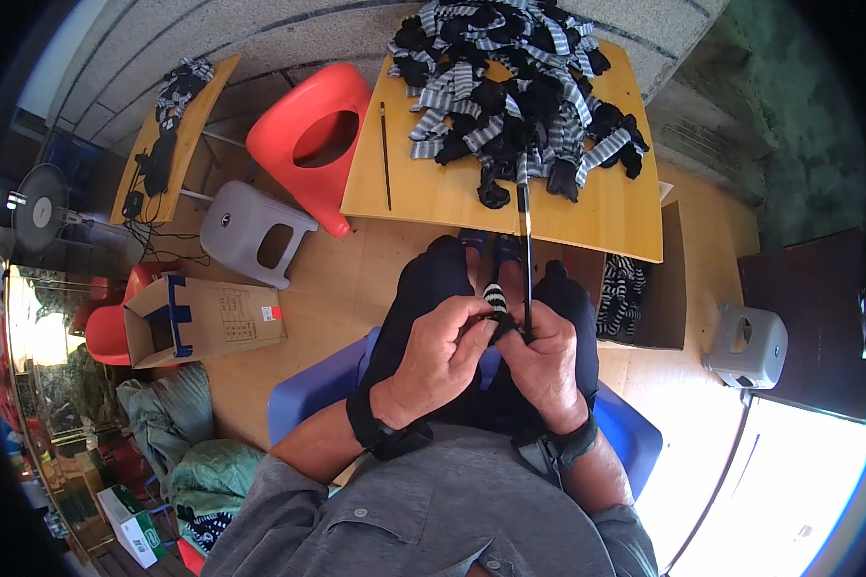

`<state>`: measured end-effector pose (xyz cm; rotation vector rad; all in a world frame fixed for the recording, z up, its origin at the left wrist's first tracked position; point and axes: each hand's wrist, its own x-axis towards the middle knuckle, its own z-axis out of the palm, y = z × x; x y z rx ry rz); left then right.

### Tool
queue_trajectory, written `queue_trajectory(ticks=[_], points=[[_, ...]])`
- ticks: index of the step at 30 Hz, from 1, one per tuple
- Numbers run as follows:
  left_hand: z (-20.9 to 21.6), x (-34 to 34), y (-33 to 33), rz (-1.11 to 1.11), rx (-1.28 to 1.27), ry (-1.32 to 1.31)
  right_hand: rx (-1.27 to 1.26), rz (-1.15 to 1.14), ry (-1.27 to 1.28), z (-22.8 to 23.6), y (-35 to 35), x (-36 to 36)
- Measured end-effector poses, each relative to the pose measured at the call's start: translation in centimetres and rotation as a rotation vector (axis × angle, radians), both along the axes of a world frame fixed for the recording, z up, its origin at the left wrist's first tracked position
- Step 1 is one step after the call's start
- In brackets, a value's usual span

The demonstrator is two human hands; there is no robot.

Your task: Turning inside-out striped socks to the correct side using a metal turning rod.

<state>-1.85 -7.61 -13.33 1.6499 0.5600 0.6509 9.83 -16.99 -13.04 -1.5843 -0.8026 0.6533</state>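
Observation:
Over my lap, my left hand (445, 348) is closed in a pinch on a small black-and-white striped knitted piece (495, 300), which looks like a sock or glove. My right hand (547, 356) pinches the black end of the same piece from the other side. A long, thin black rod (526, 260) runs from my right fingers up past the table edge; whether the fingers grip it or only touch it is hidden. Beyond my hands, a heap of black and grey-striped knitted pieces (500, 87) covers much of the wooden table (404, 197).
A thin dark stick (386, 154) lies on the table's left part. An open box (664, 288) of striped knits stands under its right side. Left are a red chair (303, 125), a grey stool (250, 231) and a cardboard box (226, 322). Another grey stool (749, 346) stands right.

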Motion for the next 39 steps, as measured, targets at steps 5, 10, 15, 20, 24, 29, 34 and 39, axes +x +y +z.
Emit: queue_trajectory(ticks=[5, 10, 15, 20, 24, 29, 34, 39], points=[[0.6, -0.4, 0.6, -0.067, 0.056, 0.097, -0.037, -0.002, 0.083, -2.2, -0.1, 0.4], [0.3, -0.5, 1.3, -0.042, 0.263, 0.012, -0.045, 0.053, 0.077, 0.1, 0.5, 0.2], [0.3, -0.1, 1.2, -0.010, 0.425, -0.018, -0.082, 0.032, -0.121, 0.5, 1.0, 0.0], [-0.1, 0.3, 0.9, 0.050, 0.341, 0.009, -0.079, -0.052, -0.262, -0.6, 2.5, 0.2], [-0.5, 0.4, 1.5, 0.011, 0.321, 0.044, -0.089, -0.117, -0.159, -1.3, 2.4, 0.4], [-0.7, -0.2, 1.5, -0.049, 0.194, 0.057, -0.101, -0.077, -0.132, -0.6, 1.6, 0.4], [0.4, -0.3, 2.3, -0.101, 0.323, 0.137, -0.112, -0.038, -0.083, -0.4, 1.2, 0.0], [0.5, -1.1, 2.5, -0.188, 0.172, 0.230, -0.065, 0.075, 0.159, -1.1, 0.3, 0.1]])
